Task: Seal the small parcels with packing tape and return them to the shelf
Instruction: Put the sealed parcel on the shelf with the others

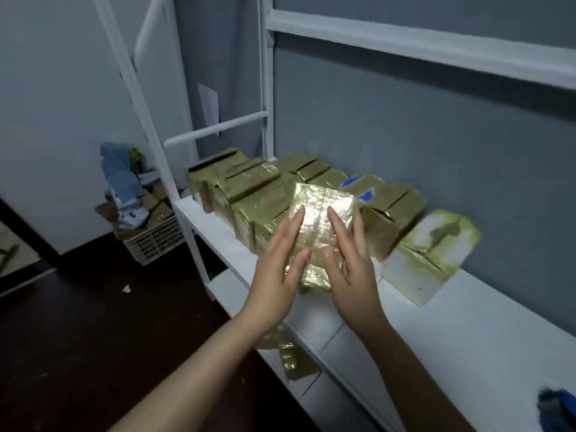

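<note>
Pressing on the shiny taped parcel at the near edge of the white shelf, our left hand and right hand lie flat on it with fingers straight, curled round nothing. We judge the return step is in hand: the parcel sits against the row of wrapped parcels along the far side. Next move, likely: lift both hands clear and fetch an unsealed one; the blue object at near right may be the tape, too blurred to tell.
</note>
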